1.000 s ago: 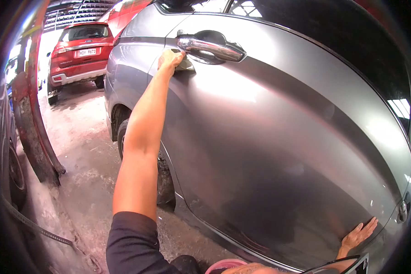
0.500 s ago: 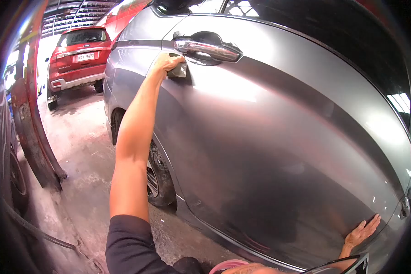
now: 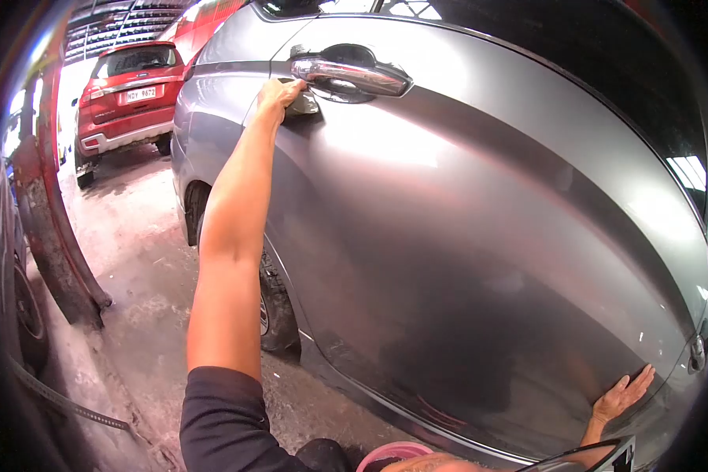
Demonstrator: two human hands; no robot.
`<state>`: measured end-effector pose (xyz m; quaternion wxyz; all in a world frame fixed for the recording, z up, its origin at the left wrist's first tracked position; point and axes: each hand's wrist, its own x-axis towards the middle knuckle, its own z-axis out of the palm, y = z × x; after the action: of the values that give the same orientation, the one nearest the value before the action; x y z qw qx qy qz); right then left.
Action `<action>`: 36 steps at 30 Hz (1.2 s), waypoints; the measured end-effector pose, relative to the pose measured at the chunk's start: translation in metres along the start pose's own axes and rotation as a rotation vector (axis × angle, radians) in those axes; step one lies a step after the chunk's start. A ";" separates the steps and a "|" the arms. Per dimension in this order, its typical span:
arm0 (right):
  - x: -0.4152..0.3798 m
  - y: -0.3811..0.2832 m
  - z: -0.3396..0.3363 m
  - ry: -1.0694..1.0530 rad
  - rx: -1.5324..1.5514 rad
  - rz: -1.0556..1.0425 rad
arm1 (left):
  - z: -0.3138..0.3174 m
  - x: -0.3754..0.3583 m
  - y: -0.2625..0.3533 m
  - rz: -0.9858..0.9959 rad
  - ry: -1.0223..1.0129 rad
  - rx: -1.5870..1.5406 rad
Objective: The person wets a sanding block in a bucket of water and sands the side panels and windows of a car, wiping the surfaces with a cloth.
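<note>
The grey car door [image 3: 448,252] fills much of the view, with its chrome handle [image 3: 354,76] near the top. Just below the handle's left end, my left hand [image 3: 279,96] is closed on a small dark flat piece [image 3: 302,105] and holds it against the door. Its fingertips are partly hidden. At the lower right, my right hand [image 3: 623,399] lies flat on the door panel with its fingers stretched out and nothing in it.
A red car [image 3: 130,98] stands at the upper left. Nearer is a rusty reddish post [image 3: 51,228], with a dark vehicle's wheel [image 3: 30,307] beside it. The grey car's rear wheel [image 3: 275,311] is behind my left arm. A pink rounded object [image 3: 393,451] shows at the bottom edge.
My left hand and the dark piece have moved slightly up, closer to the handle. The camera view has shifted a little. My right hand stays flat on the door.
</note>
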<state>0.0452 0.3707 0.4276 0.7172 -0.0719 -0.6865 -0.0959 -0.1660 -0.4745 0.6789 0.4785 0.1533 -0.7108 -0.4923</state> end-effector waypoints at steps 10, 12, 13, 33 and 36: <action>0.000 -0.004 0.000 0.001 -0.045 0.005 | -0.017 -0.037 0.013 0.070 -0.282 0.067; 0.000 -0.003 -0.001 0.007 -0.043 -0.006 | -0.031 -0.063 0.023 0.154 -0.354 0.041; 0.000 -0.002 0.000 0.012 -0.042 -0.016 | -0.031 -0.055 0.013 0.150 -0.348 0.039; 0.001 -0.008 -0.001 0.015 0.037 0.011 | -0.005 -0.015 0.001 0.001 0.014 0.103; 0.001 -0.006 -0.004 0.007 0.012 0.039 | -0.001 -0.019 0.005 0.070 0.025 0.160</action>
<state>0.0477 0.3640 0.4282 0.7217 -0.0805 -0.6831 -0.0781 -0.1545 -0.4590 0.6733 0.4905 0.1724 -0.7466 -0.4151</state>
